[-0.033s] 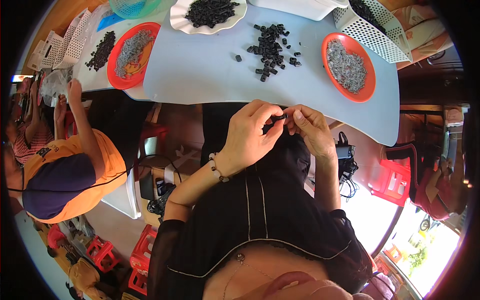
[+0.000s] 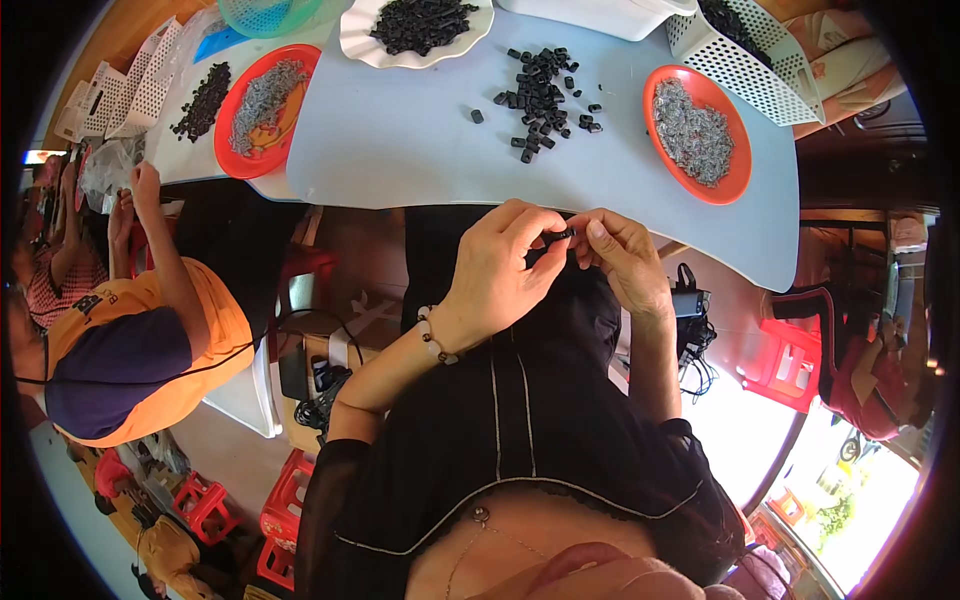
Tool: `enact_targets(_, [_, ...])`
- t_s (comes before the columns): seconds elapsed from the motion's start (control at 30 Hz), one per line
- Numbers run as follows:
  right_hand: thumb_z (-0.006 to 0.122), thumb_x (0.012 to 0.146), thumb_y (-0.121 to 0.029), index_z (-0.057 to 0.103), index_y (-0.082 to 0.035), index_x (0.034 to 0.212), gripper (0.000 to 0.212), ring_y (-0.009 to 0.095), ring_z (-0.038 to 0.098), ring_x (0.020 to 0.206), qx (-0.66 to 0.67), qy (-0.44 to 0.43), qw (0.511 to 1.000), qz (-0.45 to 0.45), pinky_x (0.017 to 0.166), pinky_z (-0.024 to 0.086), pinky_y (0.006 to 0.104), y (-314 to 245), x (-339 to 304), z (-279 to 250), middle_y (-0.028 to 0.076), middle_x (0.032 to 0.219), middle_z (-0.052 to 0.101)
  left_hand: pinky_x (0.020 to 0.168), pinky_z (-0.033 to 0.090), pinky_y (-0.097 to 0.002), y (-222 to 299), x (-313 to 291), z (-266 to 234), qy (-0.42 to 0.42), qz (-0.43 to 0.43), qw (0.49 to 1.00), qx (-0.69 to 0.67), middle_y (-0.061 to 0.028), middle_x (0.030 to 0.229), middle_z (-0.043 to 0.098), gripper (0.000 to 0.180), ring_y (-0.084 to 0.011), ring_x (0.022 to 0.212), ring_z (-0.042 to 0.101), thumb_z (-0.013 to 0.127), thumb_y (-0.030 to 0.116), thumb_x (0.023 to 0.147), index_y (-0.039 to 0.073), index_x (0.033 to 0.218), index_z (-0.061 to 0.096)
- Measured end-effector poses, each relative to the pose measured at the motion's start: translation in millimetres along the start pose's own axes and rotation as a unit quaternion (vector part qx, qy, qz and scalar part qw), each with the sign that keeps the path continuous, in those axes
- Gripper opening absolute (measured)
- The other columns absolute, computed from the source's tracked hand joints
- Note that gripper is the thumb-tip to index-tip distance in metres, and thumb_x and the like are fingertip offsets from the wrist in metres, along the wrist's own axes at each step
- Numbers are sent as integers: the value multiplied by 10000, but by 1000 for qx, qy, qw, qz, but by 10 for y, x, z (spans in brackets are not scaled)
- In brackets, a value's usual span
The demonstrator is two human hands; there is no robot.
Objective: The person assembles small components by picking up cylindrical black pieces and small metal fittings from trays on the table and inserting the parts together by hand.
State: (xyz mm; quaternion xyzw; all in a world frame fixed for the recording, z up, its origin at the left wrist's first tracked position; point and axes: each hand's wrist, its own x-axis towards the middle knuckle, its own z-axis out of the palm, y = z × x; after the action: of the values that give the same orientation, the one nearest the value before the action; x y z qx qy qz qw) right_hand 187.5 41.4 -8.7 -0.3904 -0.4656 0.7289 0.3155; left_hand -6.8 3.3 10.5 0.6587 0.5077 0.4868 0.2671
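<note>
My left hand (image 2: 503,265) is closed, pinching a small black plastic part (image 2: 557,237) between thumb and fingers in front of the table edge. Close against the tip of that part are the fingertips of my right hand (image 2: 630,268), with thumb and forefinger pinched together. What the right fingers hold, if anything, is too small to make out. Beyond my hands, small black plastic pieces (image 2: 541,95) lie loose on the pale blue table (image 2: 400,140). An orange-red plate (image 2: 742,160) to the right holds many tiny clear-silvery parts (image 2: 690,130).
A white scalloped dish (image 2: 360,45) of black pieces stands at the far side, near a white tub (image 2: 600,18) and a perforated white basket (image 2: 745,75). Another red plate (image 2: 228,150) is at left, where a co-worker in orange (image 2: 215,300) sits. Red stools (image 2: 783,365) stand around.
My hands and the black part stay in place. The co-worker's raised hand at the left has shifted slightly downward.
</note>
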Motion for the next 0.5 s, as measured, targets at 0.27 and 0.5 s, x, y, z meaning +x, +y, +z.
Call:
enact_targets(0.27, [541,1018,-294,660,15,1071,336,93,569,816,-24,13,999,-22,729,465,240,14,17,10,47,895,665,577,491,-324,1,-1,-10,-14,-10,1000,8,-74,825,621,187,-221,669,619,737,64,791,51,939,624])
enact_targets(0.5, [559,1008,-324,664,12,1055,355,96,567,803,-21,22,999,-30,724,465,242,22,23,-10,46,875,658,587,498,-329,24,16,15,-23,-17,1000,-3,-82,821,610,190,-224,669,616,736,66,789,48,937,618])
